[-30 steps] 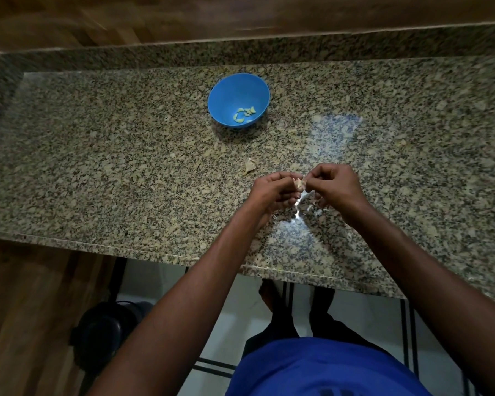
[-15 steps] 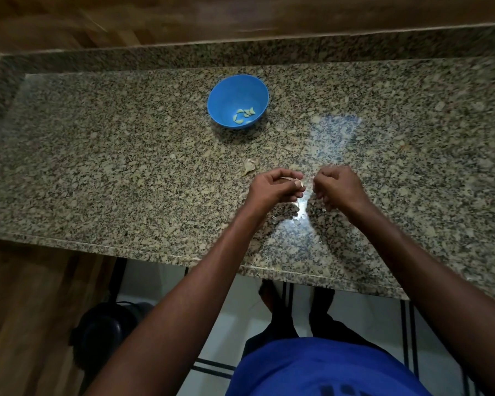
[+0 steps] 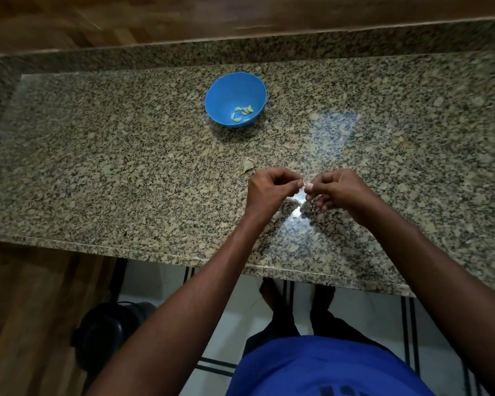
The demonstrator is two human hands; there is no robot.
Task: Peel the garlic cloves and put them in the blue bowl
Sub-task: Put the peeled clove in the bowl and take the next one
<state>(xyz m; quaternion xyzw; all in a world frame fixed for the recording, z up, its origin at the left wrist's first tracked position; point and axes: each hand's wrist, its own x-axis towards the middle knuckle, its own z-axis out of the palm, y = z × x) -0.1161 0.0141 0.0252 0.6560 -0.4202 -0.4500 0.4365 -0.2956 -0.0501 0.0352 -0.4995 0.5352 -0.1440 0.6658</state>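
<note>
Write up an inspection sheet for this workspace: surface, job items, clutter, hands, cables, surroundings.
Surface: speckled granite counter, glare patch near the hands.
Job's things: blue bowl upright, peeled cloves inside; small pale garlic piece pinched between both hands.
Clutter: garlic scrap on the counter between bowl and hands.
Hands: left hand and right hand curled, fingertips meeting over the counter.
Cables: nothing seen.
Surroundings: wooden wall behind; tiled floor and a dark round object below.
</note>
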